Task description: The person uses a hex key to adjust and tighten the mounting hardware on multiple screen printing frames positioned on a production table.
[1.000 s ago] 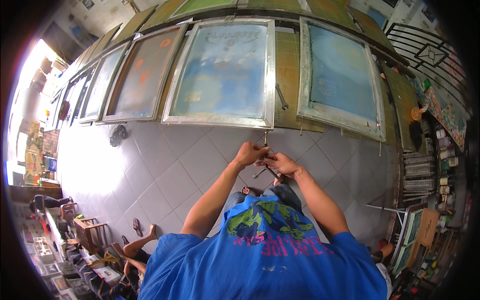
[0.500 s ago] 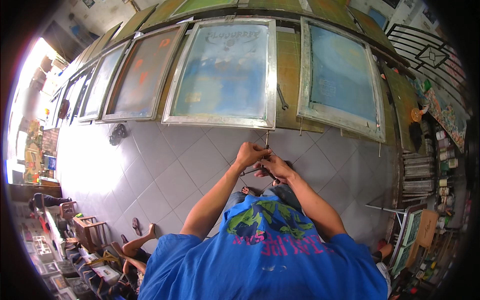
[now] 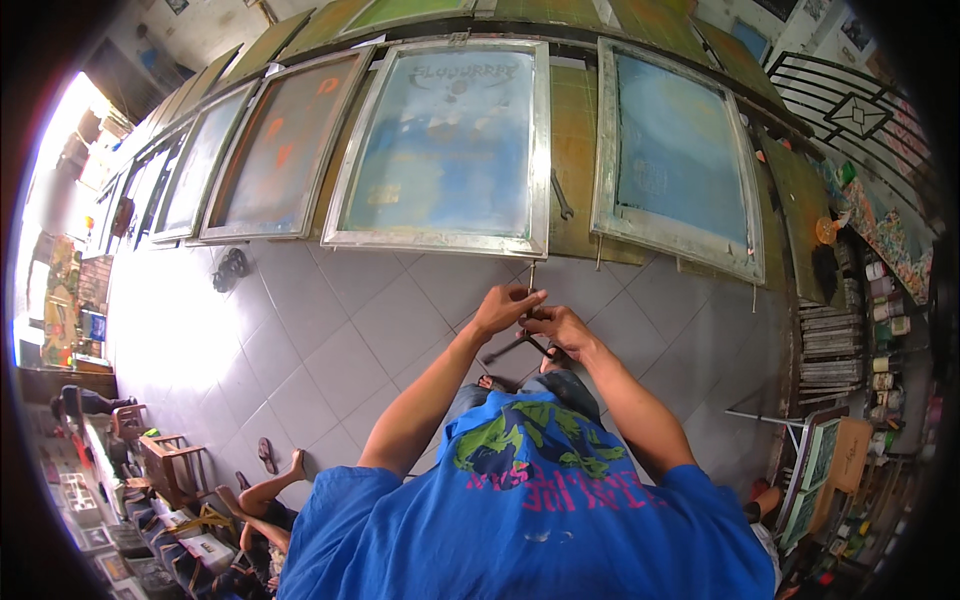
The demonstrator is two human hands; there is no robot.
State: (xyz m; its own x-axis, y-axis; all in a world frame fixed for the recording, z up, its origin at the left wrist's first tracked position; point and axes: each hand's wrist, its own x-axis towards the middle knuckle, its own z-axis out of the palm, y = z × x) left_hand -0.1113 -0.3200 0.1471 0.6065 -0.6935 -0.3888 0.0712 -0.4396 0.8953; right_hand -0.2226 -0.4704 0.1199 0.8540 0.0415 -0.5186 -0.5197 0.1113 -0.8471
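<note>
My left hand (image 3: 506, 309) pinches the upright shaft of a dark three-armed socket wrench (image 3: 506, 350), just below the near right corner of a metal-framed printing screen (image 3: 440, 150). Closed around the hub of the same wrench is my right hand (image 3: 560, 328), its fingers partly hidden. Two arms of the wrench stick out below my hands, one to the left and one to the right. Above my fingers a thin threaded rod (image 3: 533, 270) hangs from the screen's frame; where it meets the wrench is too small to tell.
An open-end spanner (image 3: 562, 195) lies between the middle screen and the right-hand screen (image 3: 685, 150). More screens, one with orange marks (image 3: 283, 145), line the table leftward. Grey tiles (image 3: 330, 300) cover the floor. Another person's legs (image 3: 272, 488) show at lower left, near a wooden stool (image 3: 175, 465).
My right hand has shifted slightly, and the wrench's arms have turned a little, showing more plainly below my hands. My left hand stays at the shaft. The view has moved slightly.
</note>
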